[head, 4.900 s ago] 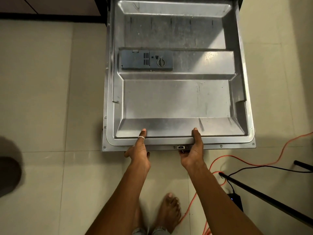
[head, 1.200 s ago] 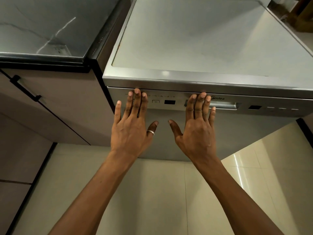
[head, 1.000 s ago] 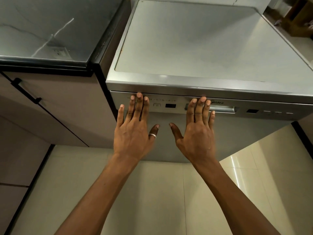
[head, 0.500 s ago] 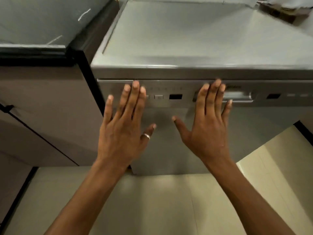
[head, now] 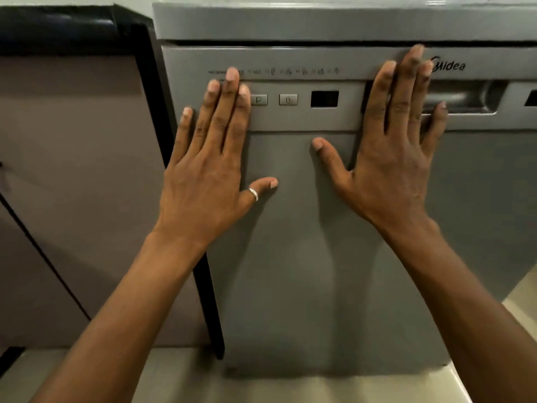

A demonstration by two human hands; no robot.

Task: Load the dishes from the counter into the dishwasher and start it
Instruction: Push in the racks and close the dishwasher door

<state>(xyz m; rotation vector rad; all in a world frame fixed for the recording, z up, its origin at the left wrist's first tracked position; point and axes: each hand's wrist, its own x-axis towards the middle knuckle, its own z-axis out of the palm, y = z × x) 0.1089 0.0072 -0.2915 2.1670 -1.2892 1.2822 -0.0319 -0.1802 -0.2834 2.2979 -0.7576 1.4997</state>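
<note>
Both hands lie flat, fingers straight, on the upright dishwasher door (head: 305,242). The left hand (head: 206,181) covers the panel's left end beside two buttons (head: 273,99); the right hand (head: 389,164) overlaps the handle (head: 465,97).

Floor (head: 180,379): pale glossy tile, seen along bottom edge & lower-right corner. Dishwasher (head: 305,271) stands directly on it, grey front, door upright, shadow on tile at its base. Cabinet (head: 72,199) stands on floor just left of dishwasher, brownish front; black strip (head: 205,286) runs vert. btwn the two, down to tile. Dark plinth (head: 10,359) at far lower left
</note>
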